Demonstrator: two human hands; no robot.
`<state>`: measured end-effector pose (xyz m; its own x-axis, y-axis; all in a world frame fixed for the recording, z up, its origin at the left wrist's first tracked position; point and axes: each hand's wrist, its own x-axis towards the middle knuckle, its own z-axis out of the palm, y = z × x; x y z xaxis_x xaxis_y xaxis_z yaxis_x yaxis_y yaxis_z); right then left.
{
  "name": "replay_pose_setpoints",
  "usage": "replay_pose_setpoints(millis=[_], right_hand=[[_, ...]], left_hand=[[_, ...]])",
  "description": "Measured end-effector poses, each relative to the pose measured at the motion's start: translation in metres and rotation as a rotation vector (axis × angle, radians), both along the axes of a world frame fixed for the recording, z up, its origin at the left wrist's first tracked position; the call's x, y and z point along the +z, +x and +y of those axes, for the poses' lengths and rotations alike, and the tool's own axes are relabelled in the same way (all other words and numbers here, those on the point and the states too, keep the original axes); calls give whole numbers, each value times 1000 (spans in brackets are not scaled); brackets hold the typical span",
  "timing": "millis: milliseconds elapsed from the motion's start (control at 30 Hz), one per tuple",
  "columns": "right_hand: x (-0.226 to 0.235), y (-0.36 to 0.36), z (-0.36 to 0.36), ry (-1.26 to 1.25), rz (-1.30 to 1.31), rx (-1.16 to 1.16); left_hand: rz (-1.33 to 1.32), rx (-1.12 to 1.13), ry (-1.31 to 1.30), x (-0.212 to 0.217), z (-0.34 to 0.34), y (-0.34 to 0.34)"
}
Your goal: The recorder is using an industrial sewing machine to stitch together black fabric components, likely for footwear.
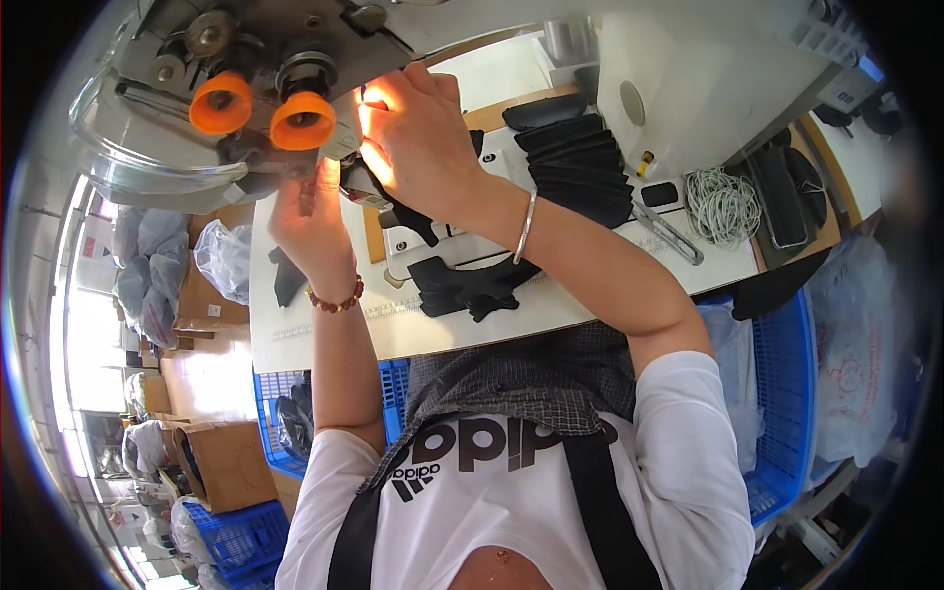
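An industrial sewing machine (275, 59) with two orange cone-shaped knobs reaches in from the upper left. My left hand (307, 221) is just below the machine's head, thumb pointing up and fingers curled; their tips are partly hidden. Beside the lit needle area, my right hand (423, 138) has its fingers pinched together; glare hides what is in them. A black fabric piece (411, 218) hangs down under my right hand, on the machine's bed. Nearer to me, another cut black fabric piece (467, 285) lies on the white table (285, 334).
Right of my hands lie a row of overlapping black pieces (575, 162), metal tweezers (669, 234), a tangle of pale cord (723, 205) and a black tray (784, 197). Blue crates (787, 433) stand below the table. Cardboard boxes (226, 467) sit on the left floor.
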<state>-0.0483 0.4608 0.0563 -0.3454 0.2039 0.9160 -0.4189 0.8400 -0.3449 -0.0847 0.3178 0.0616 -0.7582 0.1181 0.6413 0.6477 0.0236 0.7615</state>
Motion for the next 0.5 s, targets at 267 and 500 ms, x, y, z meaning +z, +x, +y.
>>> replay_pose_setpoints(millis=[267, 500], right_hand=[[-4, 20, 20, -19, 15, 9], [1, 34, 15, 41, 69, 132]], left_hand=[[50, -18, 16, -5, -8, 5], [505, 266, -386, 2, -4, 22]])
